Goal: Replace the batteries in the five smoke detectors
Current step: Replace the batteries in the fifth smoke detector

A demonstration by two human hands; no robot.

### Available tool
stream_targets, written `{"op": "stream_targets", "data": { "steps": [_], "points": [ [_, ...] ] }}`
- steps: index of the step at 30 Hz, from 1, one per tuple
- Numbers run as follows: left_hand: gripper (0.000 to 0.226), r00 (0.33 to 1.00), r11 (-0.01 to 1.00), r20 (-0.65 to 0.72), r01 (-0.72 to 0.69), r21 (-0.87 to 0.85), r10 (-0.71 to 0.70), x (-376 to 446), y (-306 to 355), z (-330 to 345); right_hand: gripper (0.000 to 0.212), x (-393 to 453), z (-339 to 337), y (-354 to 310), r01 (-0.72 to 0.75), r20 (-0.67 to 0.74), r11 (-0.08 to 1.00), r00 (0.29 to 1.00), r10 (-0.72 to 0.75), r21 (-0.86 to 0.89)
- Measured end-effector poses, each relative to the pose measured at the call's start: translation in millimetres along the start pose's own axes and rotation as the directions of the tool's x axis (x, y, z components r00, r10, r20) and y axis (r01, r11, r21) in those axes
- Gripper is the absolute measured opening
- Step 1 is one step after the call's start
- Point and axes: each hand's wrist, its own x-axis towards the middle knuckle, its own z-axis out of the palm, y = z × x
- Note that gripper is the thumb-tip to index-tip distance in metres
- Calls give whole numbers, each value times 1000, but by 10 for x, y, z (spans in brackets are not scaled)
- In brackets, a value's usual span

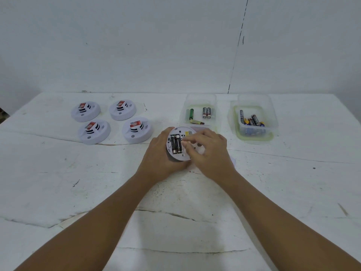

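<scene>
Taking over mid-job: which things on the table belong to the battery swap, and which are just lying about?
In the job:
- open detector, held by left hand, right hand at its batteries
- four detectors
- left battery tub
- right battery tub

Lying about:
- nothing that shows on the table

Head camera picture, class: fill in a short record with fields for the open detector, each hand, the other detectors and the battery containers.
Open detector: smoke detector face down, batteries showing in its compartment
Left hand: grips the detector's rim
Right hand: fingertips at the compartment's edge
Other detectors: four smoke detectors upright, far left
Containers: left container with four batteries; right container with several
</scene>
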Motion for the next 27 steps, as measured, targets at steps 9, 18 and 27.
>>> {"op": "stream_targets", "data": {
  "steps": [9, 18, 27],
  "points": [
    [99, 1000, 1000, 27, 9, -5, -8, -10, -47, 14, 74, 50, -642, 3, -191, 389, 795, 791, 471, -575],
    [92, 1000, 1000, 26, 11, -17, -10, 7, -47, 25, 61, 46, -671, 14, -301, 359, 748, 732, 578, -591],
    [86, 1000, 999, 2, -10, -46, 10, 0, -29, 22, 70, 120, -588, -163, -102, 307, 974, 938, 162, -201]
  ]
}}
